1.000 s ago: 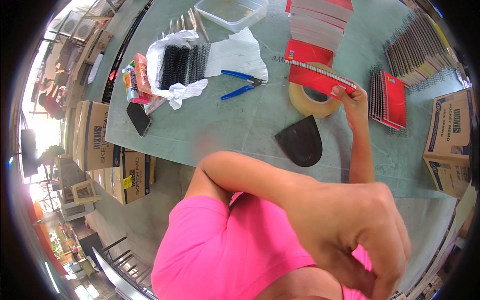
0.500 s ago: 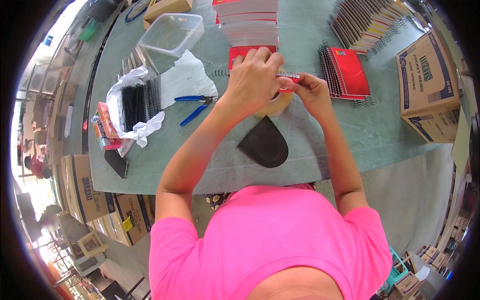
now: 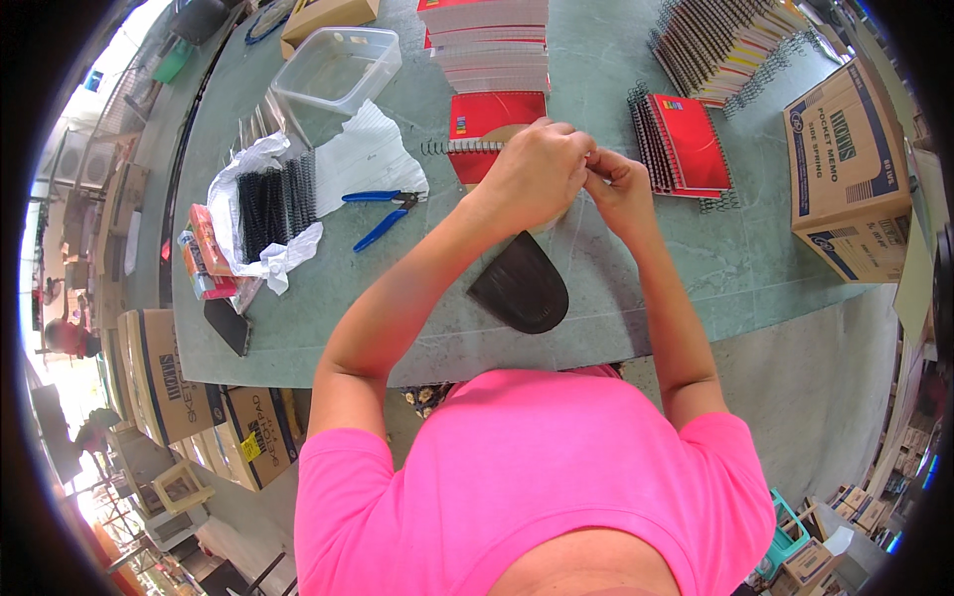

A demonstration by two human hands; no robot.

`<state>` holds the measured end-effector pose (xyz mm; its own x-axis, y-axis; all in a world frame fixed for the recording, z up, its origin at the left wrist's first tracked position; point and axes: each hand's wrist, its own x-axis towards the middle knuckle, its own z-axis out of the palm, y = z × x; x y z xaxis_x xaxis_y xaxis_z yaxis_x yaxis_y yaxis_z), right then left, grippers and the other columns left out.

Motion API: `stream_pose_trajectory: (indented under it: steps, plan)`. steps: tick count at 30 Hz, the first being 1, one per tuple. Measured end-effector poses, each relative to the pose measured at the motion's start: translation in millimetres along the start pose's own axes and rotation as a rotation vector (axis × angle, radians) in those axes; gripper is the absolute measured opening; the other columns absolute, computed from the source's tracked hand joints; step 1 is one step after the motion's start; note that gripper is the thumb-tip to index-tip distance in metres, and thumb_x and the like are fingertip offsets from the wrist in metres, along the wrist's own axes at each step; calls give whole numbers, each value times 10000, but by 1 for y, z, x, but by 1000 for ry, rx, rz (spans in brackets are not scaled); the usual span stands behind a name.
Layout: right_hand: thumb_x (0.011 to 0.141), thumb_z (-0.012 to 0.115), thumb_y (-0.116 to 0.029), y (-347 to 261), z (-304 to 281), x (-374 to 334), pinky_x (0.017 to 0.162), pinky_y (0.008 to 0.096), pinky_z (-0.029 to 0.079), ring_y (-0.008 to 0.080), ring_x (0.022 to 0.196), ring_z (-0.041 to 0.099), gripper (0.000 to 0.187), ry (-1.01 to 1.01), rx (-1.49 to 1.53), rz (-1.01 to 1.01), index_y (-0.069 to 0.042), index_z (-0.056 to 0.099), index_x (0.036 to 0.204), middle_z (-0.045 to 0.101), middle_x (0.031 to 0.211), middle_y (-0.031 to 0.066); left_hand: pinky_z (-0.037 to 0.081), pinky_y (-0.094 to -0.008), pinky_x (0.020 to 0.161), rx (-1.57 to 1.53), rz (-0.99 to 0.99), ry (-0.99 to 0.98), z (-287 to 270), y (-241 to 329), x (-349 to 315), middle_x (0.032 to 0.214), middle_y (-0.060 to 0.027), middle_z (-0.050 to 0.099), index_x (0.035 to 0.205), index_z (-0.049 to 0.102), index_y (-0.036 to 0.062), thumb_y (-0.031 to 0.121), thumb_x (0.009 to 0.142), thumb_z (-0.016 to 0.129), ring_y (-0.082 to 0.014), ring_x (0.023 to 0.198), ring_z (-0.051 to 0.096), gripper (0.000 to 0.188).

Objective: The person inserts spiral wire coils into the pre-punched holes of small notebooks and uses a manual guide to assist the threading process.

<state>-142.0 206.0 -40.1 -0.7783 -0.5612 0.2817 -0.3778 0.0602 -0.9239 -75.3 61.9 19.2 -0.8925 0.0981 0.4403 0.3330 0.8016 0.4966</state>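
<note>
A small red notebook [image 3: 497,111] lies in front of me, a dark spiral coil [image 3: 465,147] running along its near edge and sticking out past the left end. My left hand [image 3: 537,177] is closed over the right part of this edge and covers it. At the coil's right end my right hand [image 3: 621,194] pinches, its fingertips meeting those of the left. Whatever sits between the fingertips is hidden. Just nearer to me on the table rests a dark, rounded flat piece [image 3: 522,283]. Blue-handled pliers [image 3: 383,214] lie to the left of my left forearm.
Behind the notebook rises a tall stack of red-covered pads [image 3: 487,50]. Spiral-bound red notebooks [image 3: 691,144] and a cardboard box [image 3: 850,169] stand right. Left are a clear plastic tub [image 3: 338,70], black coils in white paper [image 3: 273,209] and a dark phone-like slab [image 3: 228,326].
My left hand has turned and shifted right and down, uncovering more of the red notebook and its coil. Both hands' fingertips now meet at the right end.
</note>
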Motion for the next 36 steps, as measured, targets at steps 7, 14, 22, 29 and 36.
stream_pose_trajectory:
  steps: [7, 14, 22, 29, 36]
  plan:
    - [793, 660, -100, 11, -2, -4, 667, 253, 480, 47, 736, 594, 164, -31, -98, -13, -14, 651, 931, 673, 794, 75, 470, -398, 699, 127, -65, 45, -7, 16, 0, 860, -138, 609, 897, 612, 46, 64, 696, 602, -311, 829, 571, 202]
    - [799, 566, 87, -51, -22, -1, 793, 245, 484, 97, 930, 597, 300, -97, 220, -36, -8, 619, 1078, 658, 1025, 108, 466, -382, 737, 287, 71, 28, -44, 11, -10, 926, -123, 625, 1035, 605, 74, 59, 735, 616, -315, 871, 585, 300]
    - [774, 674, -131, -42, -122, 2, 969, 402, 397, 290, 1133, 538, 378, 161, -697, -261, -62, 608, 1140, 582, 1197, 142, 456, -319, 565, -924, 469, -753, -85, 126, -54, 725, -117, 547, 840, 526, 2, 162, 824, 568, -263, 656, 560, 166]
    - [713, 731, -347, -19, -114, -13, 1003, 465, 328, 302, 1185, 483, 457, 36, -824, -127, -61, 636, 1057, 571, 1215, 124, 416, -428, 526, -990, 335, -1092, -93, 151, -74, 628, -193, 531, 757, 490, -9, 164, 846, 532, -369, 582, 540, 199]
    - [758, 714, -203, -42, -89, -4, 948, 387, 405, 285, 1109, 546, 276, 193, -668, -266, -58, 655, 985, 617, 1138, 107, 410, -338, 481, -1361, 114, -588, -110, 141, -69, 586, -116, 502, 822, 550, -5, 47, 790, 609, -259, 517, 531, 85]
